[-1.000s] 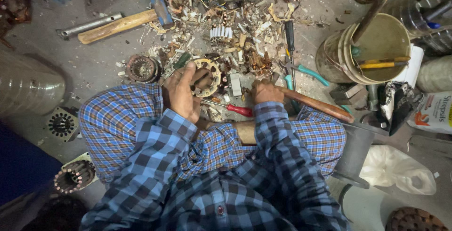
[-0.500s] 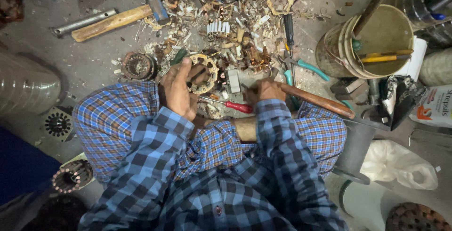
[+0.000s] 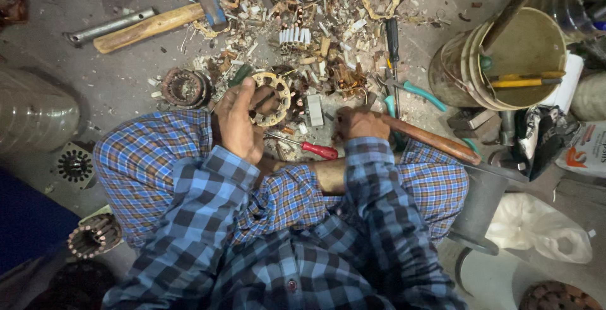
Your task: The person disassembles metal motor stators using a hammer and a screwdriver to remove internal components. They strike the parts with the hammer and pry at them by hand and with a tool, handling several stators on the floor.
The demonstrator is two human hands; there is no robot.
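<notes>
Stripping a round, slotted metal motor stator (image 3: 273,98).
Left hand (image 3: 238,120) now clasping stator, lifted toward eleven o'clock; right hand (image 3: 360,124) closed round brown wooden hammer handle (image 3: 429,139).

Ahead of my left hand (image 3: 238,124): dense scrap pile (image 3: 303,26), no clear path. Left of it, past the wound stator (image 3: 183,87), bare floor (image 3: 95,89) is open up to the hammer (image 3: 158,23). Right of my right hand (image 3: 361,124): pliers (image 3: 410,92), then bucket (image 3: 505,57) block passage.
</notes>
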